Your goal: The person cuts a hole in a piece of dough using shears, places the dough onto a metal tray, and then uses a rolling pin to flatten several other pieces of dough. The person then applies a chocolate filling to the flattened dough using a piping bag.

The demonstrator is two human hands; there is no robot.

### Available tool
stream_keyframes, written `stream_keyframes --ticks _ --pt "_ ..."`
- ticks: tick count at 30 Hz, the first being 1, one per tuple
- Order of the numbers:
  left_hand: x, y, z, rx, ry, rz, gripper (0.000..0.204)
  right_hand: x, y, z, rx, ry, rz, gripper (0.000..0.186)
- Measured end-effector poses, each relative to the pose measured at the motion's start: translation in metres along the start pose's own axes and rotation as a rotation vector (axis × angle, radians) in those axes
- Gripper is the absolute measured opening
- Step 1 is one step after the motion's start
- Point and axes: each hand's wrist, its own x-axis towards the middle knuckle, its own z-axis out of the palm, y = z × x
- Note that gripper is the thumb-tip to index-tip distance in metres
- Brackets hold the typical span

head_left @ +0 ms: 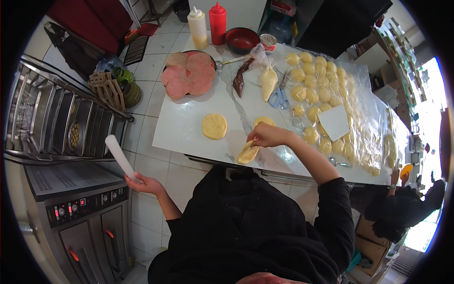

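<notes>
My left hand (145,183) is closed round the lower end of a white rolling pin (119,157), held out to the left, off the table. Over the table's near edge, my right hand (270,135) pinches a flattened piece of dough (248,153) that hangs from the fingers. Just behind that hand lies a second dough disc (264,121), partly covered by it. A third round dough disc (214,126) rests flat on the white tabletop (175,128) to the left.
Slices of pink meat (189,75) fill a plate at the back left. Farther back are squeeze bottles (218,23), a bowl (242,40), piping bags (269,83) and blue scissors (279,97). Plastic covers several dough balls (324,90), with a white scraper (334,122) on top. An oven (80,203) stands left.
</notes>
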Motion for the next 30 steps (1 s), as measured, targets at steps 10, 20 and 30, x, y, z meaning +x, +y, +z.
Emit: stream_keyframes --ticks 10,20,30 --pt "0.002 -0.018 -0.006 -0.049 0.052 -0.174 0.037 0.013 -0.001 -0.025 0.037 0.421 0.005 0.023" --pt "0.013 -0.011 0.018 -0.062 -0.039 -0.183 0.036 0.023 0.039 0.037 -0.477 0.644 0.135 0.059" --pt "0.019 -0.006 0.067 -0.191 -0.188 -0.172 0.038 0.06 0.039 0.059 -0.59 0.659 0.46 0.077"
